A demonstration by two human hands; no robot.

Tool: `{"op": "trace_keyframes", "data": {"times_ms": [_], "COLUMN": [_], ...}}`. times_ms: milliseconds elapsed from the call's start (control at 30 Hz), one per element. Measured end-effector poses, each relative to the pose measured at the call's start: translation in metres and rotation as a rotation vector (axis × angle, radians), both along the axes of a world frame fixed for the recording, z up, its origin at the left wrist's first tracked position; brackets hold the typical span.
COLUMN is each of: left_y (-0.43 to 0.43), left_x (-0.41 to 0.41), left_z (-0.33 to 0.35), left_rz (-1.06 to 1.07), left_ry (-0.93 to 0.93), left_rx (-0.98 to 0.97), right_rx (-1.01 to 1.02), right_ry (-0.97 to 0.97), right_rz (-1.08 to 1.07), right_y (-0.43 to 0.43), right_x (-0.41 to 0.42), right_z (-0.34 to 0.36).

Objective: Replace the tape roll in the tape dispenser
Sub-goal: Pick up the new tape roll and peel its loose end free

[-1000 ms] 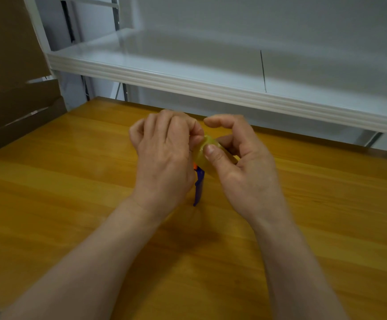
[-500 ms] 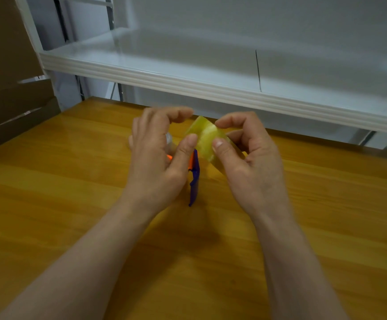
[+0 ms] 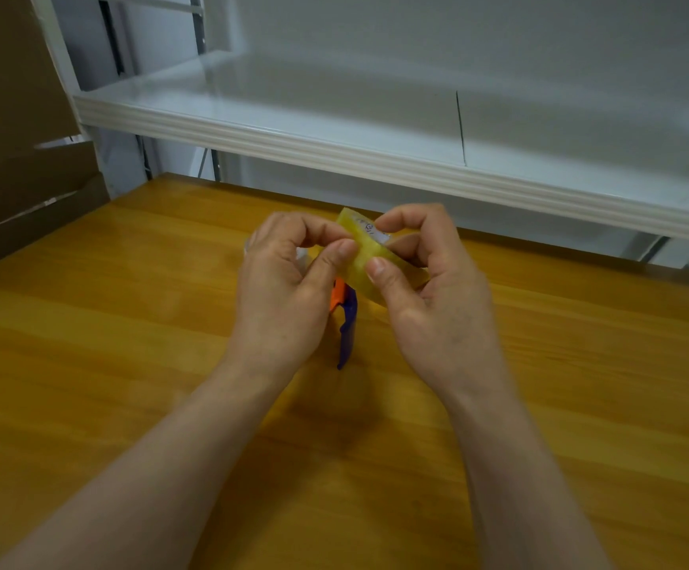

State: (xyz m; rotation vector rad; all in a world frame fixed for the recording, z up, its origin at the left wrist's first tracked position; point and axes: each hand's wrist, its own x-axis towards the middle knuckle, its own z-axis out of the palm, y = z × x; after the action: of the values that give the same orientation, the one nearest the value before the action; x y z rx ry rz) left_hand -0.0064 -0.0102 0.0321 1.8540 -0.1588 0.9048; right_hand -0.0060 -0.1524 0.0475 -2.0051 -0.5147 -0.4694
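We judge the tape roll [image 3: 365, 257] light, stiff and slick, best pinched between thumb and forefinger as our right hand [image 3: 429, 306] does, our left hand [image 3: 281, 298] gripping the tape dispenser [image 3: 346, 327].

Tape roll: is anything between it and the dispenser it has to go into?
Nothing visible. The right hand and left hand hold the tape roll just above the dispenser, whose top the left hand hides.

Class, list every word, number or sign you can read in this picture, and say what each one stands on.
Purple print on the white label inside the tape roll: too blurred to read.
Tape dispenser, shelf: no text visible.
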Motion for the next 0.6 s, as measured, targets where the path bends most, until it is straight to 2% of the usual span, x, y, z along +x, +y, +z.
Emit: {"op": "trace_keyframes", "data": {"times_ms": [133, 300, 600], "left_y": [0.0020, 0.0057, 0.0054], "left_x": [0.0009, 0.0004, 0.0009], "left_z": [-0.0013, 0.0007, 0.0031], "left_rz": [-0.084, -0.143, -0.150], "left_ry": [0.013, 0.052, -0.089], "left_rx": [-0.032, 0.029, -0.097], "right_rx": [-0.019, -0.069, -0.085], "right_ry": [0.000, 0.025, 0.043], "right_rz": [-0.009, -0.017, 0.019], "right_y": [0.0010, -0.0006, 0.0010], "right_x": [-0.0005, -0.0010, -0.0030], "right_z": [0.0001, 0.0005, 0.0010]}}
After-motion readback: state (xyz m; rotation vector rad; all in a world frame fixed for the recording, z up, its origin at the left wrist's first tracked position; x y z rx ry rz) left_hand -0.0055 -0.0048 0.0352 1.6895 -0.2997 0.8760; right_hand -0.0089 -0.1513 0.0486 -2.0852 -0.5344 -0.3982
